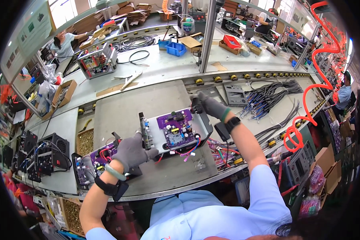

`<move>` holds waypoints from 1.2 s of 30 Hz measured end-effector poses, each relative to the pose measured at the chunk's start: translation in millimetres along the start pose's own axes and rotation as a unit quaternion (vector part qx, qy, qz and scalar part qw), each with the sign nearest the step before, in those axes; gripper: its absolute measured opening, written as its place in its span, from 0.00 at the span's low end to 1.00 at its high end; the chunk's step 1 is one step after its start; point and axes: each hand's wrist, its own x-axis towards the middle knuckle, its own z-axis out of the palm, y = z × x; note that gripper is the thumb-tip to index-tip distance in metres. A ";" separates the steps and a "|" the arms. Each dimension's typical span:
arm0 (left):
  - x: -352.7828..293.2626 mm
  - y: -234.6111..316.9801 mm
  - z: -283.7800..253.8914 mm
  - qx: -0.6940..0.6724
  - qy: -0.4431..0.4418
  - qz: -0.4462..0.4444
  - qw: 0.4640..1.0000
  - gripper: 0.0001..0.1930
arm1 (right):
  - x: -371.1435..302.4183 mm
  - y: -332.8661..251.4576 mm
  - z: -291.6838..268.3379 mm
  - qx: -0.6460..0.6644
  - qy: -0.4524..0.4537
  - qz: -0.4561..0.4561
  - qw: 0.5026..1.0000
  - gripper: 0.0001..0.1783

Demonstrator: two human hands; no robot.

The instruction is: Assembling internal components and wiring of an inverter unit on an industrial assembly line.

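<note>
Over the workbench [64, 125], left hand [133, 152] nearer, right hand [213, 106] outstretched, curled grips clasp one chassis [154, 128].

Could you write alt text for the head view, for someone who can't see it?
Gray-gloved left hand and right hand touch opposite sides of a metal chassis carrying a purple circuit board, on a gray work surface. A second purple-board unit lies left, near small brass-colored parts; bundled gray cables lie right.

Bright light fills the scene, windows [63, 11] at the upper left glare white, and fisheye distortion curves the bench [148, 183] within a black rim.
</note>
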 end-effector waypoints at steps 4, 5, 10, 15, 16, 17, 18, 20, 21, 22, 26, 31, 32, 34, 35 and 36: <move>-7.4 8.9 -11.0 -0.025 -0.013 -0.023 0.999 0.38 | 15.6 -73.2 37.0 -0.121 -0.013 0.005 0.993 0.24; -7.1 10.3 -12.4 -0.027 -0.012 -0.024 0.999 0.38 | 19.3 -86.7 37.1 -0.119 -0.012 -0.036 0.992 0.18; -6.6 6.1 -10.6 -0.016 -0.017 -0.040 0.999 0.38 | -4.1 -116.7 121.1 -0.589 0.031 -0.101 0.801 0.23; -3.3 -5.6 -0.8 0.010 -0.002 -0.014 1.000 0.41 | -2.4 -101.3 132.7 -0.346 0.028 0.064 0.936 0.20; -2.1 -6.3 0.9 0.016 0.014 0.014 1.000 0.44 | -0.9 -95.8 128.4 -0.348 0.027 0.067 0.935 0.20; -1.7 -5.8 1.2 0.013 0.013 0.014 1.000 0.44 | 1.9 -87.0 121.9 -0.350 0.018 0.009 0.936 0.17; -0.9 -4.4 -0.6 0.019 0.008 0.013 1.000 0.44 | 2.8 -80.9 116.2 -0.352 0.010 -0.048 0.935 0.13; -3.3 -2.4 -5.0 0.020 0.002 0.004 1.000 0.43 | -2.9 -88.2 121.5 -0.326 -0.001 -0.039 0.945 0.12; -4.5 -0.8 -6.6 0.009 0.006 0.003 1.000 0.43 | -5.9 -92.6 124.9 -0.298 -0.007 -0.031 0.954 0.10; -5.5 -0.9 -7.3 -0.001 0.011 0.003 1.000 0.43 | -8.1 -95.7 127.5 -0.298 -0.009 -0.030 0.954 0.10; -5.9 -4.4 -2.8 0.001 0.031 0.017 0.999 0.43 | -7.7 -93.0 125.9 -0.290 0.011 -0.007 0.957 0.11; -6.3 3.5 -9.7 -0.014 -0.007 -0.020 1.000 0.41 | -6.1 -117.5 134.0 -0.591 0.053 -0.043 0.804 0.13; -6.4 2.9 -8.5 -0.014 -0.009 -0.018 1.000 0.41 | -2.6 -122.5 134.4 -0.656 0.038 -0.027 0.753 0.13; -5.0 0.8 -5.5 -0.010 -0.003 -0.025 1.000 0.42 | 1.2 -129.8 136.8 -0.717 0.025 -0.008 0.697 0.13; -4.9 -0.1 -5.7 -0.010 -0.005 -0.021 1.000 0.42 | 2.6 -132.5 138.9 -0.743 -0.009 0.016 0.669 0.13; -5.1 -1.1 -6.3 -0.012 -0.006 -0.020 1.000 0.43 | 4.5 -133.7 140.2 -0.767 -0.043 0.041 0.640 0.12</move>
